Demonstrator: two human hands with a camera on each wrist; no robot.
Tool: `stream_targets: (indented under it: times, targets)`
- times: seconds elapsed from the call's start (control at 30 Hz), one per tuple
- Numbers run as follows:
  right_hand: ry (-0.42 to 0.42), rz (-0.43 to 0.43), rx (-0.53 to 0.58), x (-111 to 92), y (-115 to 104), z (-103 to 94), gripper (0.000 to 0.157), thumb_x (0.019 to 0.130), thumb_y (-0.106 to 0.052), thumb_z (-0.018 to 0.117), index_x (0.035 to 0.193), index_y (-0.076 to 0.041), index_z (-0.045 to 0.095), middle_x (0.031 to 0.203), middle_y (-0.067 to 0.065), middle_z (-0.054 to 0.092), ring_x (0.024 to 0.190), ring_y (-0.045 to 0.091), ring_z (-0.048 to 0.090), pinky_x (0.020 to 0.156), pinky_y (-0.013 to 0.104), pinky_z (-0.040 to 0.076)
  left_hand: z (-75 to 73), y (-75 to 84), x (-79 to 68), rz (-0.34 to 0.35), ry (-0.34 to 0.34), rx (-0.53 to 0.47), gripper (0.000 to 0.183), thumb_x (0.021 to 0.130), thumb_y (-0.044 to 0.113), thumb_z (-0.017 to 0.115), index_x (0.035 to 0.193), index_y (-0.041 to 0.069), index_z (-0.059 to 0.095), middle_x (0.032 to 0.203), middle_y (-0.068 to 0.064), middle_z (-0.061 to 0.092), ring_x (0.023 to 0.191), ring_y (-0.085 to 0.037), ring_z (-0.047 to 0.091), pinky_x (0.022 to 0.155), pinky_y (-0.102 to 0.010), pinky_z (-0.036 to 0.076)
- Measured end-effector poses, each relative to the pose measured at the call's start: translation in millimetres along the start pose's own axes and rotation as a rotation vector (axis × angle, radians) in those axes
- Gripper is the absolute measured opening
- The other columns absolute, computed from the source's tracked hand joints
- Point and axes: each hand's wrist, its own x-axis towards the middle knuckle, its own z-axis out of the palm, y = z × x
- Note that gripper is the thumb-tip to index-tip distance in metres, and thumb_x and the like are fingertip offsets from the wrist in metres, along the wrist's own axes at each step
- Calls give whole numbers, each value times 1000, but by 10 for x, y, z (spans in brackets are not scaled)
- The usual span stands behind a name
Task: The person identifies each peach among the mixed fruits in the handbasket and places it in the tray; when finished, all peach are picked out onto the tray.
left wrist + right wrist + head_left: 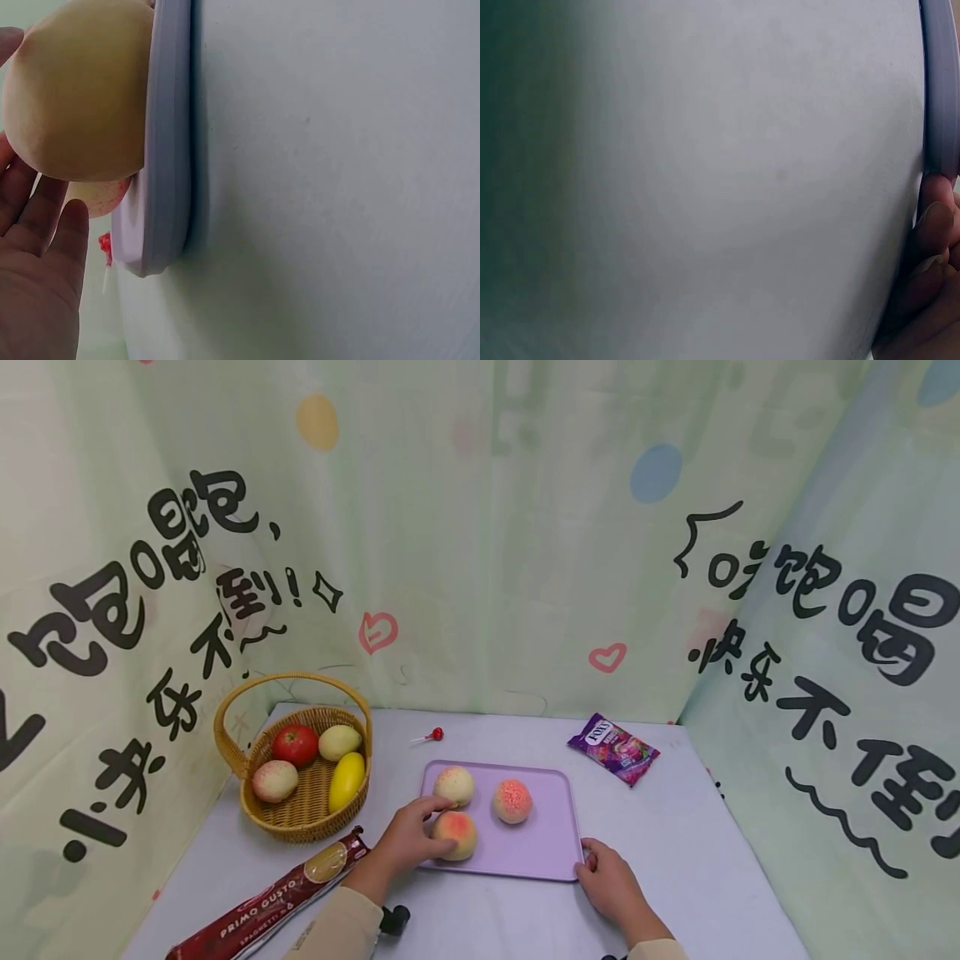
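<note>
A lilac rectangular tray point(525, 852) lies on the white table with three peaches on it. My left hand point(408, 839) holds the front-left peach point(459, 832), orange-red on top, between thumb and fingers. In the left wrist view this peach point(82, 90) sits against the tray rim point(169, 135), with the fingers point(67, 240) beside it. Behind it is a pale yellowish peach point(454, 783); a speckled pink peach point(513, 802) is toward the tray's middle. At the front-right corner, my right hand point(611, 883) pinches the tray's edge, its fingers point(934, 225) curled in the right wrist view.
A wicker basket point(300, 831) with several fruits stands at the back left. A red spaghetti packet point(270, 902) lies in front of it, partly behind my left arm. Behind the tray is a red lollipop point(436, 735); a purple candy bag point(615, 750) lies at the back right.
</note>
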Motion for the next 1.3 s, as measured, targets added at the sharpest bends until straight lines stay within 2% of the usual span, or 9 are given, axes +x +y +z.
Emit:
stream_targets:
  times: [0.3,0.53,0.7,0.87,1.03,1.3]
  targets:
    - [6,-16,-2,6,4,3,47,94,-13,67,136,7,58,79,1,53,71,16,48,63,31,38,-128,98,-39,42,-9,30,55,81,21,86,131,9,67,135,-4,65,131,-34,57,111,-55,46]
    - [14,-17,0,8,-8,-10,47,93,-13,67,135,7,58,80,1,53,71,16,48,64,31,38,-299,215,-75,40,-22,75,59,83,28,85,137,13,65,143,-3,61,134,-31,54,111,-55,46]
    - [8,-14,5,14,2,0,48,93,-13,67,136,8,57,80,2,54,71,17,48,63,31,39,-446,301,-163,75,-27,97,59,84,25,85,137,11,64,144,-5,60,136,-31,54,112,-56,45]
    - [10,-18,0,13,30,23,48,93,-12,68,135,8,58,79,1,54,70,16,48,62,31,38,-564,337,-258,86,9,145,58,83,22,86,136,13,65,141,-4,62,132,-31,56,109,-55,47]
    - [13,-23,-1,10,20,15,48,93,-12,68,135,8,58,79,1,54,70,16,48,62,30,38,-682,371,-287,94,61,191,55,82,20,86,134,17,66,138,-1,64,129,-28,59,107,-52,50]
    - [7,-18,2,-17,-21,-5,48,93,-12,67,135,9,57,79,2,54,71,16,48,63,31,39,-897,378,-318,67,116,187,53,86,17,82,136,20,64,140,0,63,133,-26,56,110,-53,48]
